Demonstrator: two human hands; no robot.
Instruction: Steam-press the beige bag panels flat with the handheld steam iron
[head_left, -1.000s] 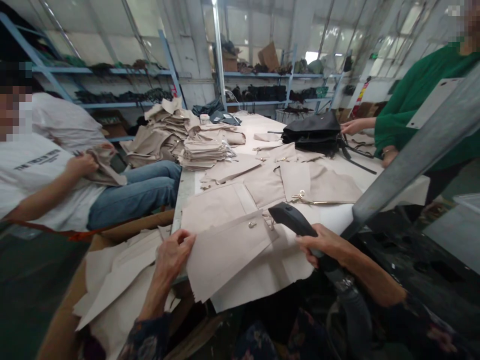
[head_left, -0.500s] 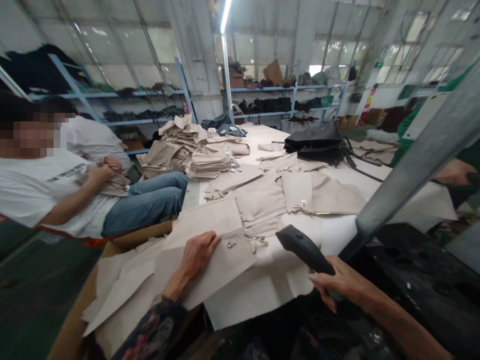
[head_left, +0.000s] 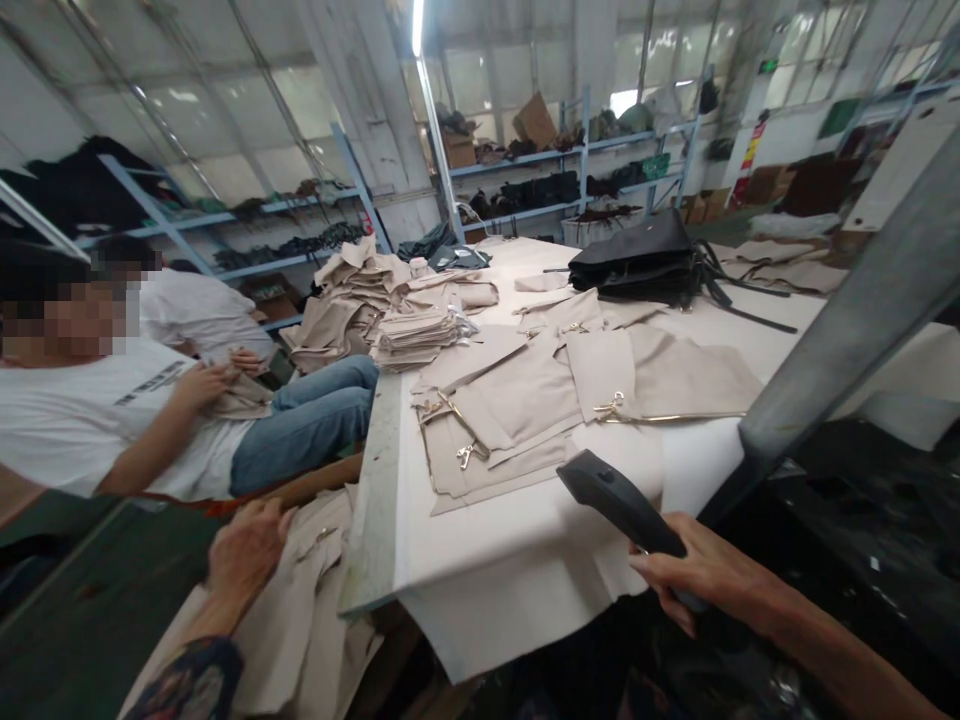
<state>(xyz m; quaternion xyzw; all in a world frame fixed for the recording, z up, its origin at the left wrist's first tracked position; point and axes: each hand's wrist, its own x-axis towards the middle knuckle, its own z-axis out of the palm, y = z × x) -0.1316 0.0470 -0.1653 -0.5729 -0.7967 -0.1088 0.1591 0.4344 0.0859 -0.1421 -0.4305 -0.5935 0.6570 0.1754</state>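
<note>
right hand wrapped round black handheld barcode scanner, long axis running up-left over tabletop | left hand spread, not pinching, on beige fabric panels left of tabletop edge

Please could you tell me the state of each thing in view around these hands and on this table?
Right hand: closed around the black handheld barcode scanner.
Left hand: resting on loose beige fabric pieces.
Beige fabric panels with metal clasps: lying flat, overlapping, on the white table cover.
Stacked beige fabric pieces: piled neatly.
Black bag: lying down, strap trailing.
Seated co-worker's hand: on beige fabric in the lap.
</note>
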